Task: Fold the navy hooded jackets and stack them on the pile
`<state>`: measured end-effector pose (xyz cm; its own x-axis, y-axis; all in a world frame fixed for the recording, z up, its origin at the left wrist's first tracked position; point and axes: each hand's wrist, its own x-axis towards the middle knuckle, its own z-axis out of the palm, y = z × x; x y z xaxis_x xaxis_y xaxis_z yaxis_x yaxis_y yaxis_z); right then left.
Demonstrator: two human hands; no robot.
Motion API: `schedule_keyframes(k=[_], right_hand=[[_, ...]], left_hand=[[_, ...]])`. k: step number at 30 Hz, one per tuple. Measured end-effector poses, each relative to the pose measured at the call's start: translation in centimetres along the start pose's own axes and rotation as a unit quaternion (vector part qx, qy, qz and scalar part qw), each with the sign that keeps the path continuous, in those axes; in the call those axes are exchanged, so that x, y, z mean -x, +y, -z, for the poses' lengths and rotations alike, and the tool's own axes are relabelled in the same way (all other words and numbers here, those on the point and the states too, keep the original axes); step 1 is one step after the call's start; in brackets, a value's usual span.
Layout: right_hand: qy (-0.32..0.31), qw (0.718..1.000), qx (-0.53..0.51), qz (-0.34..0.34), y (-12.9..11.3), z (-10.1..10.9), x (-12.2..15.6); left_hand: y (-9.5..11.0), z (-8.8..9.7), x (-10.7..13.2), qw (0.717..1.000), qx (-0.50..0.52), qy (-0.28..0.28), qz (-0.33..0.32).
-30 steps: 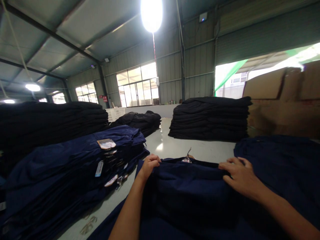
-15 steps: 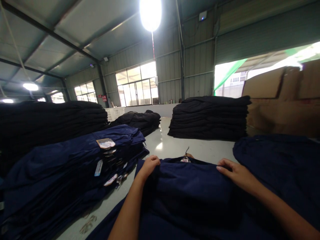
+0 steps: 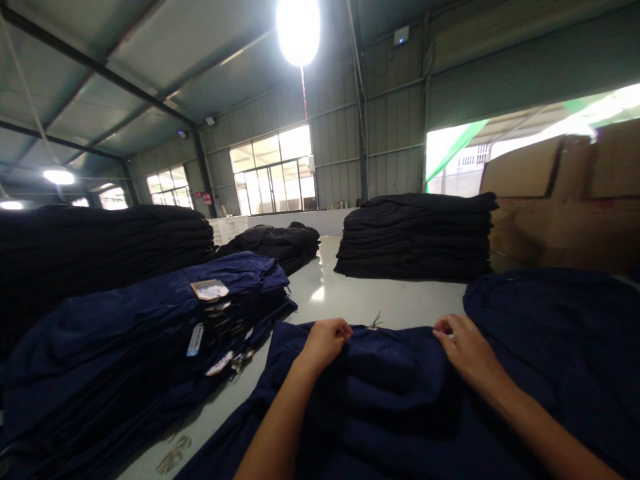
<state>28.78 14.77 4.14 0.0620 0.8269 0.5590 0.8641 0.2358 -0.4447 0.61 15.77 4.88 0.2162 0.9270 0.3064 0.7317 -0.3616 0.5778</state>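
Observation:
A navy blue garment (image 3: 390,413) is spread in front of me on the pale, glossy table (image 3: 345,300). At its far edge, my left hand (image 3: 327,339) is closed, pinching the cloth left of the middle. My right hand (image 3: 457,337) pinches the same edge at the right, thumb against fingers. Between the hands the fabric sags slightly, and a small dark cord (image 3: 375,322) sticks up behind the edge. Which kind of garment it is, I cannot tell.
To the left lies a pile of navy garments (image 3: 150,300) with hanging tags (image 3: 210,289). Black folded stacks stand at the back right (image 3: 415,233) and far left (image 3: 100,240). More navy cloth (image 3: 550,327) lies at right, before cardboard boxes (image 3: 560,227).
My left hand has moved right along the garment's edge, closer to my right hand. The edge has lifted or turned, so the white label behind it is now mostly hidden.

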Motion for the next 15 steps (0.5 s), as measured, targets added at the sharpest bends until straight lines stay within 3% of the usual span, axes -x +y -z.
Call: schedule_keyframes(k=[2, 5, 11, 13, 15], right_hand=[[-0.035, 0.999, 0.019, 0.032, -0.9, 0.5, 0.2], [-0.163, 0.984, 0.026, 0.064, -2.5, 0.6, 0.9], [-0.345, 0.926, 0.153, -0.01, -2.9, -1.1, 2.8], [-0.379, 0.911, 0.161, -0.005, -2.6, -1.3, 3.0], [-0.367, 0.919, 0.145, 0.002, -2.5, -1.3, 2.8]], left_hand=[[0.2, -0.2, 0.3, 0.999, -0.008, -0.041, -0.015], [0.0, -0.7, 0.8, 0.995, -0.04, -0.091, 0.0], [-1.4, -2.1, 1.3, 0.979, -0.111, -0.15, 0.086], [-1.7, -2.4, 1.3, 0.974, -0.11, -0.171, 0.104], [-1.7, -2.5, 1.2, 0.976, -0.105, -0.163, 0.1]])
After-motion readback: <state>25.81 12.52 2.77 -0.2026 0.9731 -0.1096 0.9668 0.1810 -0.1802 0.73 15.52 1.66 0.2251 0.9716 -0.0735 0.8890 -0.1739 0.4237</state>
